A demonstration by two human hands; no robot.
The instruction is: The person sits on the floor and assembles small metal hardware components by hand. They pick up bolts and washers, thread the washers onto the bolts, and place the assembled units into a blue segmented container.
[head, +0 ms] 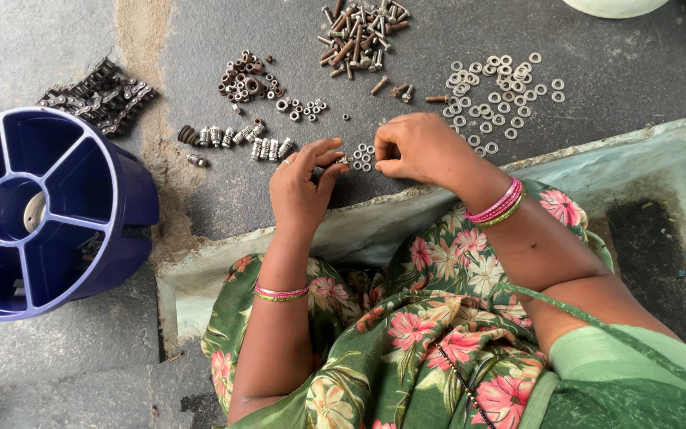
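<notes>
At the far left stands a round blue sorting tub (132, 195) with wedge compartments around a centre well; it carries no label that shows, and a little pale stuff lies in the leftmost wedge. Behind it, on the dark floor (224, 199), lies a heap of bike chain (101, 97). Next comes a row of bolts with nuts (236, 137) set side by side, their long axes running roughly away from the person, with a small heap of nuts (246, 79) above.

The left hand (302, 187) rests on the floor with thumb and forefinger pinched narrow on something small; what it is cannot be told. A small cluster of washers (364, 156) lies just to its right, between the two hands and touching neither clearly. The right hand (418, 147) is curled, fingertips closed near the same cluster; whether it holds a piece is hidden. Both hands are about equally near.

Further right lie a pile of rusty bolts (359, 36) and a wide scatter of washers (502, 91). A pale bowl rim (614, 6) shows at the top edge.
</notes>
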